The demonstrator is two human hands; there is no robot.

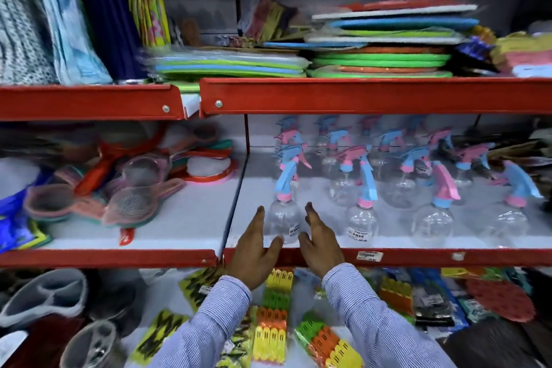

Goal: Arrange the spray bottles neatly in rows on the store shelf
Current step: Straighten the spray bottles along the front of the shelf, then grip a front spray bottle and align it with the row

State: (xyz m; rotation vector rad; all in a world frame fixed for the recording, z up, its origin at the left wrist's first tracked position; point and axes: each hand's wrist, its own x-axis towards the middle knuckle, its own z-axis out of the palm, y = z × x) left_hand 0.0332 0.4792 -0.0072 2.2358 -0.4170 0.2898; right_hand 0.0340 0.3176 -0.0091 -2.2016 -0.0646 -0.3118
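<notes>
Several clear spray bottles with pink-and-blue trigger heads stand in rows on the middle shelf [418,255], which has a red front lip. The front-left bottle [283,218] stands upright at the shelf's front edge. My left hand [254,251] is just left of it and my right hand [321,243] just right of it, both with fingers spread and flanking its round body. I cannot tell whether either hand touches it. Another front-row bottle [363,222] stands to the right. Further bottles [433,218] fill the row beyond.
A red upright divider [246,134] bounds the bottles on the left; beyond it lie plastic strainers [131,203]. Stacked coloured mats [382,60] fill the shelf above. Packs of clothes pegs [273,317] lie on the shelf below my wrists.
</notes>
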